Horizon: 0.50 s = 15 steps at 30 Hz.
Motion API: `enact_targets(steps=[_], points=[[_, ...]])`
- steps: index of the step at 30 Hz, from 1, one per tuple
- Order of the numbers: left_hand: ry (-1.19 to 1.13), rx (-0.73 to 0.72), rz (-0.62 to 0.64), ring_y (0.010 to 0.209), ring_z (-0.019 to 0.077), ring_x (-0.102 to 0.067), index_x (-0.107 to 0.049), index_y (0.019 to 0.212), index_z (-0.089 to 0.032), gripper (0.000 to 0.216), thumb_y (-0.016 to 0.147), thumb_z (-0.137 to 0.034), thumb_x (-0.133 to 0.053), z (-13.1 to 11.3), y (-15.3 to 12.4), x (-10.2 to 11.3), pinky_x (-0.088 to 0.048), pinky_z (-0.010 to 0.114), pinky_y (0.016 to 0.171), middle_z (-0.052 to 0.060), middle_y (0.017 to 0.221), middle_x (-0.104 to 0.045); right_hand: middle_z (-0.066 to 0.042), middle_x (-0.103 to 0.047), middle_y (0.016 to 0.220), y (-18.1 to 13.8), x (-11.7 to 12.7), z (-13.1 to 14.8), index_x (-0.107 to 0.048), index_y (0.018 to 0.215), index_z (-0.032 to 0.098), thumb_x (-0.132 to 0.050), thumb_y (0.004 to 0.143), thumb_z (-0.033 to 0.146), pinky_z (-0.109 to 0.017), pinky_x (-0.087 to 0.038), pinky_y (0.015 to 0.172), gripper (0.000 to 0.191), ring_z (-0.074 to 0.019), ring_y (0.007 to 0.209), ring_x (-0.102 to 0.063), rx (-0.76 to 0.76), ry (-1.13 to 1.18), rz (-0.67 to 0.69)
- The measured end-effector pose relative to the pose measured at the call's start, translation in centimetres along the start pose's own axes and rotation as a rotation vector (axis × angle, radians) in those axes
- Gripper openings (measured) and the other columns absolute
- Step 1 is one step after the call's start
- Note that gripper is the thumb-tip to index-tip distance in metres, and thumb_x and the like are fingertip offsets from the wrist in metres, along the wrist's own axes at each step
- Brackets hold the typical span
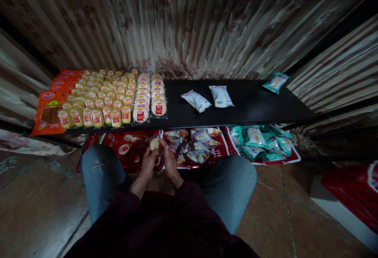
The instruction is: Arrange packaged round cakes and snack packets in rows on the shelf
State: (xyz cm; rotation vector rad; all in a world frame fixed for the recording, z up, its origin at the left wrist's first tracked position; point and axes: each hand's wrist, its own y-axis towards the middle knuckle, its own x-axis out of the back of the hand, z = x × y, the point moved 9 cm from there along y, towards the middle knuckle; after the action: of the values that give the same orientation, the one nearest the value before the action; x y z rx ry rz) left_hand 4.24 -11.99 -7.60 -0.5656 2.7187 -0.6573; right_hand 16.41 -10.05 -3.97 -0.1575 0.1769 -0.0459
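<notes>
Between my knees, my left hand (pixel 147 166) and my right hand (pixel 171 164) come together with their fingers closed around a pale round packaged biscuit (pixel 154 144) in a clear wrapper. Below them is a red basket (pixel 104 141) with a few similar round packs (pixel 124 149). On the black shelf (pixel 189 121) above, two rows of white round packaged biscuits (pixel 159 108) stand beside many rows of small yellow packaged cakes (pixel 117 117). Orange bags (pixel 49 110) line the shelf's left end.
Two white-blue snack bags (pixel 221 96) lie mid-shelf, and a teal bag (pixel 276 82) lies at the far right. Under the shelf, one red basket holds silvery snack bags (pixel 198 156), another teal bags (pixel 255 136). Striped curtains (pixel 189 25) hang behind. A red bag-like item (pixel 354 191) sits right.
</notes>
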Motion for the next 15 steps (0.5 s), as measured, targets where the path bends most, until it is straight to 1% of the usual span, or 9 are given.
enact_targets(steps=[2, 3, 5, 7, 11, 15], points=[[-0.124, 0.088, -0.060, 0.086, 0.0175, -0.067, -0.062, 0.100, -0.017, 0.029, 0.072, -0.024, -0.065, 1.1, 0.1, 0.6, -0.049, 0.034, 0.085, 0.008, 0.101, -0.070, -0.003, -0.061, 0.128, 0.2, 0.5, -0.7, -0.067, 0.112, 0.025, -0.049, 0.083, 0.061, -0.039, -0.024, 0.115, 0.050, -0.0186, 0.128, -0.046, -0.022, 0.028, -0.044], [-0.168, 0.106, -0.068, 0.083, 0.0166, -0.067, -0.062, 0.099, -0.017, 0.029, 0.070, -0.023, -0.066, 1.3, 0.2, 0.7, -0.050, 0.033, 0.083, 0.008, 0.100, -0.070, -0.003, -0.062, 0.126, 0.3, 0.7, -0.9, -0.068, 0.110, 0.025, -0.051, 0.083, 0.059, -0.039, -0.024, 0.115, 0.047, -0.0186, 0.127, -0.047, -0.032, 0.042, -0.059], [-0.218, 0.088, -0.042, 0.081, 0.0163, -0.067, -0.063, 0.095, -0.016, 0.029, 0.068, -0.024, -0.067, 0.9, 0.2, 0.5, -0.051, 0.032, 0.081, 0.007, 0.098, -0.070, -0.003, -0.064, 0.122, 0.4, 0.9, -1.0, -0.069, 0.107, 0.026, -0.053, 0.082, 0.057, -0.039, -0.026, 0.114, 0.043, -0.0184, 0.124, -0.049, -0.034, 0.060, -0.070], [-0.229, 0.051, 0.000, 0.083, 0.0176, -0.067, -0.064, 0.093, -0.016, 0.030, 0.065, -0.027, -0.068, 0.1, 0.1, 0.2, -0.051, 0.032, 0.079, 0.007, 0.097, -0.071, -0.003, -0.065, 0.120, 0.4, 0.9, -0.7, -0.070, 0.106, 0.027, -0.053, 0.083, 0.056, -0.038, -0.029, 0.112, 0.041, -0.0182, 0.121, -0.052, -0.021, 0.059, -0.065], [-0.220, 0.043, 0.004, 0.082, 0.0186, -0.067, -0.064, 0.091, -0.015, 0.036, 0.061, -0.033, -0.069, -0.8, 0.0, 0.3, -0.051, 0.030, 0.073, 0.007, 0.096, -0.071, -0.003, -0.066, 0.117, 0.1, 0.7, 0.2, -0.070, 0.105, 0.026, -0.054, 0.082, 0.057, -0.037, -0.034, 0.109, 0.042, -0.0190, 0.116, -0.055, 0.013, 0.050, -0.061], [-0.271, 0.060, 0.014, 0.078, 0.0165, -0.066, -0.063, 0.091, -0.016, 0.037, 0.059, -0.034, -0.070, -1.0, -0.1, 0.3, -0.049, 0.027, 0.069, 0.006, 0.095, -0.070, -0.004, -0.065, 0.119, -0.2, 0.5, 0.7, -0.070, 0.107, 0.024, -0.053, 0.082, 0.058, -0.038, -0.033, 0.109, 0.046, -0.0201, 0.119, -0.053, 0.045, 0.010, -0.064]])
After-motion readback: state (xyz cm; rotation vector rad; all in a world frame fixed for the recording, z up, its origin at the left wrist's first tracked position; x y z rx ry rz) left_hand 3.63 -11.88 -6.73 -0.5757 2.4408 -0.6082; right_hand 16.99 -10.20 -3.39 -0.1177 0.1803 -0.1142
